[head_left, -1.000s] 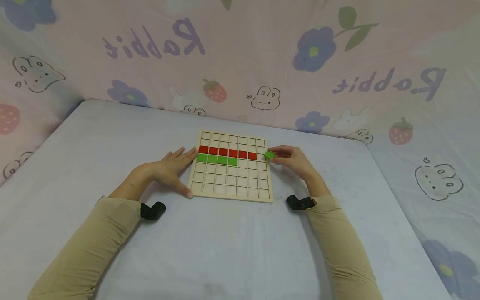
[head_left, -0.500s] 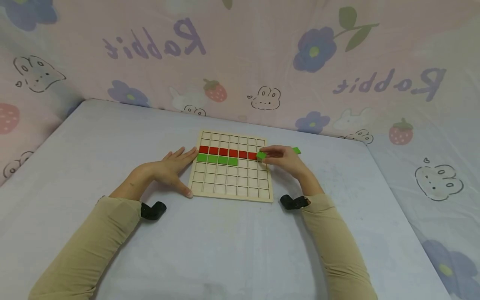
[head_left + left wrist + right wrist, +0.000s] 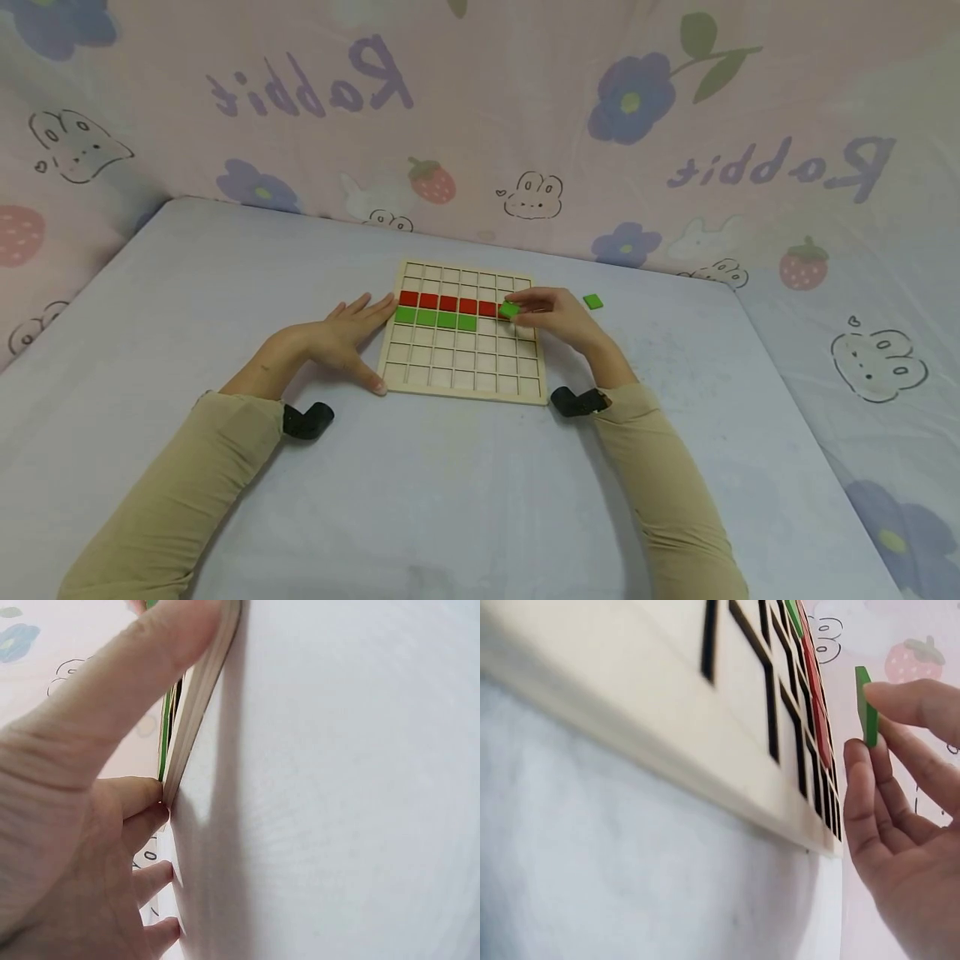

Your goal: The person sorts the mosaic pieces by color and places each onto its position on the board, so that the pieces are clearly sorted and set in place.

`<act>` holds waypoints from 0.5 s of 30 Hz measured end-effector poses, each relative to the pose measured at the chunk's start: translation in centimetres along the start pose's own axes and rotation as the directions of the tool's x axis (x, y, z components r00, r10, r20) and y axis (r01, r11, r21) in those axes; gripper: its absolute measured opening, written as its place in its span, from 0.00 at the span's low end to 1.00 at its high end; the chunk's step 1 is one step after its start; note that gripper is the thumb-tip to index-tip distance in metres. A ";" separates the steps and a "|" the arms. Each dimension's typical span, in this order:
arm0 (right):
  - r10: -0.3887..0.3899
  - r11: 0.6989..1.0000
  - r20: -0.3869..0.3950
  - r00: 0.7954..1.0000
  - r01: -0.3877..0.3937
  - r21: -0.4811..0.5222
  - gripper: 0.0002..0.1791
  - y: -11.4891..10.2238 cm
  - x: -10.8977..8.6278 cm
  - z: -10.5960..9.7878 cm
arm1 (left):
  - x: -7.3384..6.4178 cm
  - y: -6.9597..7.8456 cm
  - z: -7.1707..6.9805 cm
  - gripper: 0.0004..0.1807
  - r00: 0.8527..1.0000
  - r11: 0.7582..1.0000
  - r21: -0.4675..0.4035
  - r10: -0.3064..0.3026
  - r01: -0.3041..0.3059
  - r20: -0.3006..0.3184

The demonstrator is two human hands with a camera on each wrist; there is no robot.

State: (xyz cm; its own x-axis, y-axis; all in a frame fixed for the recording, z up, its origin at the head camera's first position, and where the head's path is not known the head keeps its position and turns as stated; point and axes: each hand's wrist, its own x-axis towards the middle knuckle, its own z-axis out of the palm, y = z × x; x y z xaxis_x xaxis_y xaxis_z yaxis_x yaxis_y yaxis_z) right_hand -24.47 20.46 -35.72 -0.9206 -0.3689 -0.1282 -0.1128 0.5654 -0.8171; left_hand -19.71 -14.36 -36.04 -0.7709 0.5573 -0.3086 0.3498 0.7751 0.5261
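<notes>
A pale wooden grid board (image 3: 464, 362) lies flat on the table. One of its rows holds several red tiles (image 3: 447, 303); the row just nearer holds several green tiles (image 3: 425, 317) from the left edge. My left hand (image 3: 330, 342) rests with spread fingers against the board's left edge, and the left wrist view shows its thumb and fingertips touching that side. Between thumb and fingers my right hand (image 3: 562, 321) pinches a loose green tile (image 3: 866, 709), held above the board over the right end of the red row. It partly hides the last red tile.
Another green tile (image 3: 593, 301) lies on the white table (image 3: 465, 483) to the right of the board. Behind the table hangs a printed cloth (image 3: 480, 108) with rabbits and flowers. Each wrist carries a black camera mount (image 3: 307, 421).
My right hand has moved left with the pinched green tile, from the board's right edge to above the red row. The spare tile beyond it has come into sight. My left hand stays put.
</notes>
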 end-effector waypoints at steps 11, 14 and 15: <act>-0.019 1.000 0.060 0.998 0.021 -0.022 0.21 -0.5 0.5 0.8 | 0.1 0.0 0.0 0.70 1.000 1.000 0.004 0.004 -0.004 -0.001; -0.030 0.999 0.075 0.997 0.031 -0.017 0.20 -0.6 0.6 0.9 | 0.0 0.0 0.0 0.71 1.000 1.000 -0.003 0.002 -0.002 0.000; -0.033 0.999 0.079 0.996 0.035 -0.015 0.20 -0.6 0.6 1.0 | 0.0 0.0 0.0 0.71 1.000 1.000 -0.005 0.002 -0.002 0.000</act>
State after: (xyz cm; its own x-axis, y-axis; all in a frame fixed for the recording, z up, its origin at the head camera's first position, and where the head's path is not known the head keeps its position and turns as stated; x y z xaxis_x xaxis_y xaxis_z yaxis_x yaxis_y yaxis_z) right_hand -24.56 19.18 -35.81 -0.8840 -0.4445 -0.1446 -0.1502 0.5629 -0.8127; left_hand -19.75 -14.34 -36.03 -0.7701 0.5590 -0.3074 0.3486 0.7723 0.5310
